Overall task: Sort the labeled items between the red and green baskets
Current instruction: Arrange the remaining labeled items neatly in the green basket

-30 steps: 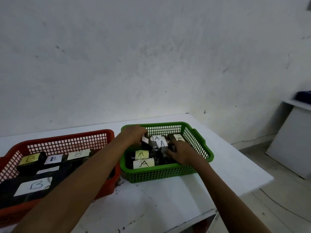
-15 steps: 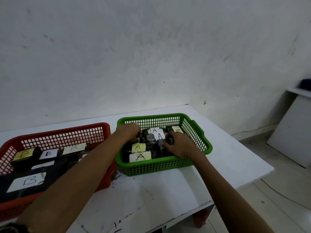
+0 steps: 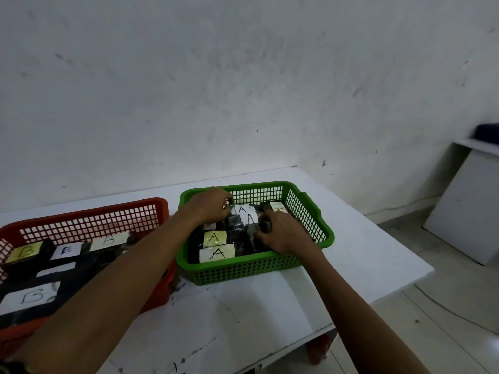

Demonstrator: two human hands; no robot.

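Your right hand [image 3: 286, 233] is curled shut around a dark wrapped item [image 3: 259, 228] inside the green basket [image 3: 310, 209]; your left hand [image 3: 208, 205], fingers bent, presses on A-labelled packs there. B-labelled items [image 3: 67, 249] lie in the red basket [image 3: 89, 211].

We see a green basket [image 3: 259, 268] and a red basket [image 3: 89, 217] of smooth plastic mesh, paper labels [image 3: 216, 253] on shiny black packs [image 3: 236, 221], and a scuffed white table [image 3: 243, 314].
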